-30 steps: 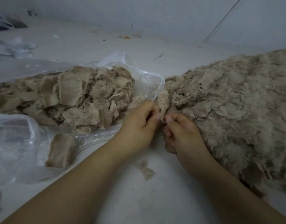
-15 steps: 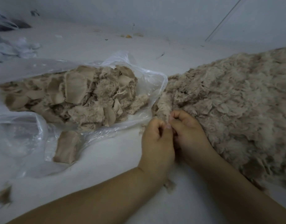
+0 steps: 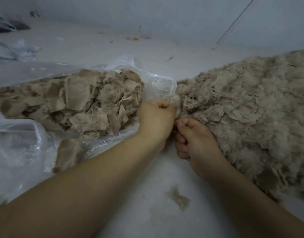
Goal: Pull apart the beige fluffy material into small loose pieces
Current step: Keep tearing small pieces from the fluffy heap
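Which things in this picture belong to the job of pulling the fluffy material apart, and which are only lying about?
Belong to the job:
left hand
right hand
beige clump pinched between both hands
loose fluff pile
plastic bag of uncut beige pieces

Lying about:
stray tuft on the floor
white scraps
small debris by the wall

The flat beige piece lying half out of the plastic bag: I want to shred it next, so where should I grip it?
Take the flat beige piece by its near end, which lies out past the clear plastic bag on the white surface. Come from the near left side, probably with the left hand, pinching across its narrow width; its far end lies among the plastic.
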